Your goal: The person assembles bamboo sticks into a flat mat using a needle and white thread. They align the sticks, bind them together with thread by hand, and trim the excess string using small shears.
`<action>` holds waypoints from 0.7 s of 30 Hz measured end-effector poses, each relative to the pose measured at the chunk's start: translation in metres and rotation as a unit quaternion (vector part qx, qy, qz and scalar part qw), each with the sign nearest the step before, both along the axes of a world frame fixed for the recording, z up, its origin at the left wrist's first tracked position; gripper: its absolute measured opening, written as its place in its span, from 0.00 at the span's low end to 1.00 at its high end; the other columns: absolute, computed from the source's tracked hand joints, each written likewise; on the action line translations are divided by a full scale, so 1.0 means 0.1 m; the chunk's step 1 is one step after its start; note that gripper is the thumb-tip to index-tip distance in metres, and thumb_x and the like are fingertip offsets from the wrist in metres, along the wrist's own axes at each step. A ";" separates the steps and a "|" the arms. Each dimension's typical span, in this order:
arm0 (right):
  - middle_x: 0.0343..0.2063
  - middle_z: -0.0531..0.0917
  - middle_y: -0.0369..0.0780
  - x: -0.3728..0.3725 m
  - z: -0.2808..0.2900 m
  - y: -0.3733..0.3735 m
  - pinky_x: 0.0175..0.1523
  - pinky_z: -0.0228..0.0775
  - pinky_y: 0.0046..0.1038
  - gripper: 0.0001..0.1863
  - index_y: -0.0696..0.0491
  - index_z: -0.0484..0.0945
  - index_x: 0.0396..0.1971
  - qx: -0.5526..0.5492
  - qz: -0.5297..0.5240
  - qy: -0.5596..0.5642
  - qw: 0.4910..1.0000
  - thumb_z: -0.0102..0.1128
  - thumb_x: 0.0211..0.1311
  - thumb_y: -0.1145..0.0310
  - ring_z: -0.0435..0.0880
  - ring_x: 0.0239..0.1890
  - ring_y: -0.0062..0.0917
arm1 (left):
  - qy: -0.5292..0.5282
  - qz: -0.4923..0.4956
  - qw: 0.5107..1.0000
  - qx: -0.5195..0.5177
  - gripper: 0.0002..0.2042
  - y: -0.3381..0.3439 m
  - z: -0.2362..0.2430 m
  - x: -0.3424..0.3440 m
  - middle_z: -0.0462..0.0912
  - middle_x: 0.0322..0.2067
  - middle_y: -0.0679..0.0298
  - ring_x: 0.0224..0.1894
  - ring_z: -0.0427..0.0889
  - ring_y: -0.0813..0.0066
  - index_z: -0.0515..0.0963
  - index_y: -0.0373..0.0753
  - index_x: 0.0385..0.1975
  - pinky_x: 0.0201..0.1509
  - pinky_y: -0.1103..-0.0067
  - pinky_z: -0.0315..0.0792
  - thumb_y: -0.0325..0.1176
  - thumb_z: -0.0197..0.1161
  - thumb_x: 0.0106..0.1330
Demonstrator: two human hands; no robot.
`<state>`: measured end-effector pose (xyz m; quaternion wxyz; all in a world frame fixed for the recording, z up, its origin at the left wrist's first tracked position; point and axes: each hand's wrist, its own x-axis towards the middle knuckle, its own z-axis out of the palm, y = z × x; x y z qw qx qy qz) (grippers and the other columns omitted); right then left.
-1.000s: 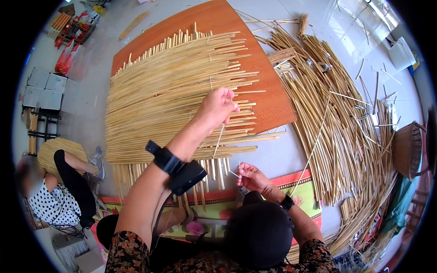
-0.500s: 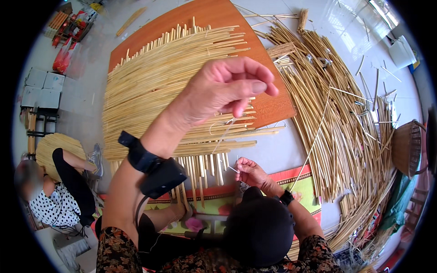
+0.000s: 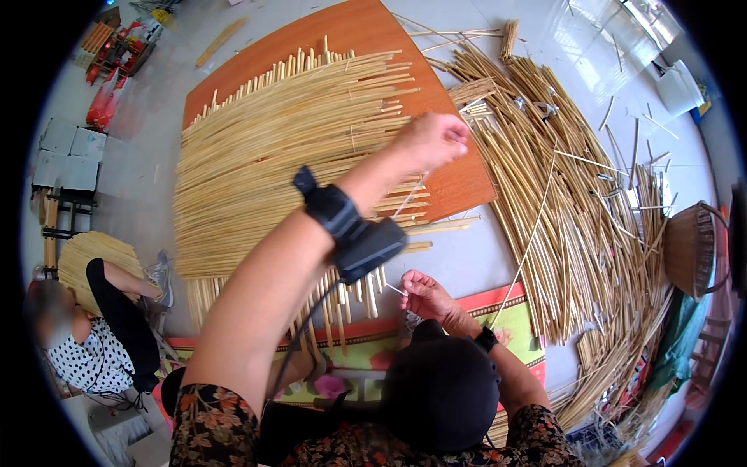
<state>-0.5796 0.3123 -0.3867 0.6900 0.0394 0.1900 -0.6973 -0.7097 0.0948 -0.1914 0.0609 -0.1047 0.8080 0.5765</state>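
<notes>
A mat of pale straw-coloured stalks [image 3: 257, 179] lies in crossed layers on an orange-brown board [image 3: 459, 187]. Raised above the board's right side, my left hand [image 3: 436, 142] is closed, its fingers curled together. A thin pale thread [image 3: 410, 196] hangs from it and slants down to the mat's right ends. My right hand [image 3: 426, 296] is lower, past the mat's near right corner, pinching a thin white strand [image 3: 395, 289]; whether this is the same thread I cannot tell. My left forearm, with a black strapped device [image 3: 354, 233], crosses over the mat's near right part.
A large heap of loose stalks [image 3: 560, 218] spreads along the right, with a woven basket [image 3: 690, 249] and a white bucket [image 3: 678, 87] beyond. A patterned cloth [image 3: 342, 354] lies nearest me. Another person [image 3: 93, 335] sits at far left beside a round straw mat [image 3: 97, 261].
My left hand has swung right and away from me, its fingers curling tighter and the thread moving with it. My right hand has stayed nearly in place.
</notes>
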 end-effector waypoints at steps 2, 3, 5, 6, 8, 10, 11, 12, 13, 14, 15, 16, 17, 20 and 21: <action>0.29 0.80 0.32 -0.02 0.01 0.03 0.41 0.74 0.26 0.02 0.49 0.76 0.36 0.002 -0.002 0.002 1.000 0.58 0.67 0.67 0.80 0.31 0.22 | 0.008 -0.035 0.999 0.039 0.18 0.29 -0.04 -0.17 0.81 0.48 0.56 0.26 0.83 0.77 0.74 0.30 0.52 0.37 0.80 0.78 0.30 0.61 0.64; 0.30 0.80 0.33 -0.02 0.00 0.04 0.41 0.74 0.26 0.02 0.49 0.76 0.36 0.003 -0.005 0.003 1.000 0.58 0.67 0.67 0.80 0.31 0.22 | 0.016 -0.063 0.994 0.084 0.18 0.54 0.02 -0.17 0.81 0.49 0.55 0.27 0.84 0.76 0.73 0.30 0.53 0.38 0.80 0.79 0.30 0.61 0.64; 0.32 0.81 0.33 -0.03 0.18 0.05 0.42 0.74 0.27 0.03 0.49 0.77 0.38 0.005 -0.029 -0.010 1.000 0.59 0.66 0.68 0.80 0.33 0.21 | 0.023 -0.111 0.991 0.075 0.18 0.94 0.17 -0.11 0.83 0.45 0.53 0.26 0.85 0.74 0.74 0.31 0.53 0.40 0.78 0.79 0.31 0.60 0.64; 0.32 0.82 0.34 -0.06 0.31 0.08 0.43 0.74 0.28 0.04 0.49 0.78 0.39 0.011 -0.046 -0.014 0.999 0.59 0.66 0.69 0.80 0.33 0.21 | 0.040 -0.140 0.989 0.014 0.18 1.09 0.27 -0.09 0.83 0.42 0.52 0.25 0.85 0.73 0.75 0.32 0.52 0.40 0.76 0.79 0.32 0.59 0.64; 0.33 0.83 0.34 -0.06 0.47 0.07 0.44 0.75 0.28 0.06 0.49 0.79 0.41 0.028 -0.045 -0.012 0.999 0.59 0.66 0.70 0.80 0.34 0.21 | 0.172 -0.135 0.969 -0.116 0.18 1.26 0.32 0.06 0.84 0.35 0.49 0.30 0.86 0.66 0.76 0.35 0.51 0.45 0.70 0.79 0.36 0.57 0.63; 0.34 0.83 0.34 -0.07 0.39 0.08 0.44 0.74 0.28 0.05 0.49 0.79 0.40 0.089 -0.001 0.021 0.996 0.60 0.65 0.70 0.80 0.35 0.20 | 0.099 -0.151 0.981 -0.067 0.17 1.23 0.26 0.14 0.84 0.36 0.49 0.35 0.86 0.61 0.76 0.36 0.50 0.48 0.68 0.77 0.36 0.57 0.62; 0.34 0.83 0.33 -0.07 0.26 0.07 0.44 0.74 0.27 0.05 0.49 0.79 0.39 0.127 0.033 0.045 0.990 0.60 0.65 0.69 0.80 0.35 0.20 | 0.061 -0.158 0.985 -0.045 0.17 1.21 0.29 0.16 0.84 0.37 0.49 0.37 0.85 0.59 0.77 0.36 0.49 0.49 0.67 0.77 0.36 0.58 0.62; 0.35 0.82 0.32 0.00 0.04 0.07 0.45 0.74 0.26 0.06 0.49 0.78 0.40 0.090 0.015 0.007 0.996 0.61 0.65 0.67 0.80 0.37 0.18 | 0.136 -0.127 0.974 -0.129 0.17 1.17 0.05 0.13 0.84 0.37 0.50 0.41 0.84 0.55 0.77 0.37 0.49 0.49 0.66 0.76 0.36 0.59 0.62; 0.36 0.82 0.32 0.02 -0.06 0.07 0.45 0.74 0.26 0.07 0.49 0.78 0.40 0.049 0.006 0.013 0.999 0.61 0.65 0.67 0.80 0.38 0.18 | 0.107 -0.097 0.980 -0.139 0.17 1.10 0.01 0.12 0.84 0.37 0.50 0.40 0.84 0.55 0.77 0.37 0.49 0.49 0.67 0.76 0.36 0.59 0.62; 0.36 0.82 0.32 0.01 -0.15 0.09 0.46 0.74 0.26 0.07 0.49 0.78 0.41 0.012 -0.008 0.022 1.000 0.61 0.65 0.66 0.80 0.38 0.18 | 0.083 -0.070 0.984 -0.144 0.17 1.05 -0.01 0.10 0.84 0.37 0.50 0.40 0.84 0.56 0.77 0.37 0.50 0.49 0.67 0.76 0.36 0.59 0.61; 0.37 0.82 0.32 0.00 0.01 0.03 0.46 0.74 0.26 0.08 0.49 0.78 0.42 -0.027 -0.014 0.029 0.999 0.61 0.65 0.66 0.80 0.39 0.18 | 0.054 -0.037 0.986 -0.152 0.18 0.97 -0.07 0.11 0.84 0.37 0.51 0.39 0.84 0.56 0.77 0.37 0.50 0.48 0.67 0.77 0.35 0.60 0.61; 0.37 0.82 0.32 0.02 0.22 0.07 0.46 0.73 0.25 0.09 0.49 0.79 0.42 0.034 -0.007 0.021 0.999 0.62 0.64 0.65 0.80 0.40 0.17 | 0.099 -0.006 0.981 -0.169 0.20 0.91 -0.21 0.09 0.84 0.34 0.49 0.38 0.85 0.59 0.74 0.37 0.53 0.46 0.67 0.77 0.35 0.61 0.61; 0.37 0.83 0.33 -0.03 0.42 0.08 0.46 0.74 0.26 0.09 0.50 0.78 0.42 0.033 -0.015 0.023 0.999 0.62 0.65 0.65 0.80 0.39 0.18 | 0.078 0.006 0.985 -0.156 0.21 0.90 -0.26 0.03 0.84 0.34 0.49 0.37 0.85 0.60 0.73 0.36 0.54 0.44 0.67 0.78 0.35 0.61 0.61; 0.37 0.83 0.33 -0.06 0.60 0.19 0.45 0.74 0.26 0.09 0.50 0.78 0.42 0.040 -0.022 0.007 0.999 0.61 0.65 0.65 0.81 0.39 0.19 | 0.053 0.015 0.990 -0.128 0.26 0.91 -0.41 -0.11 0.83 0.32 0.48 0.29 0.85 0.69 0.67 0.34 0.60 0.34 0.72 0.80 0.34 0.61 0.61; 0.37 0.83 0.33 -0.06 0.60 0.22 0.45 0.74 0.26 0.09 0.50 0.78 0.42 0.044 -0.025 0.002 0.999 0.61 0.65 0.65 0.81 0.38 0.19 | 0.040 -0.003 0.994 -0.100 0.25 1.00 -0.46 -0.16 0.83 0.35 0.48 0.34 0.84 0.65 0.68 0.33 0.58 0.40 0.71 0.78 0.34 0.61 0.60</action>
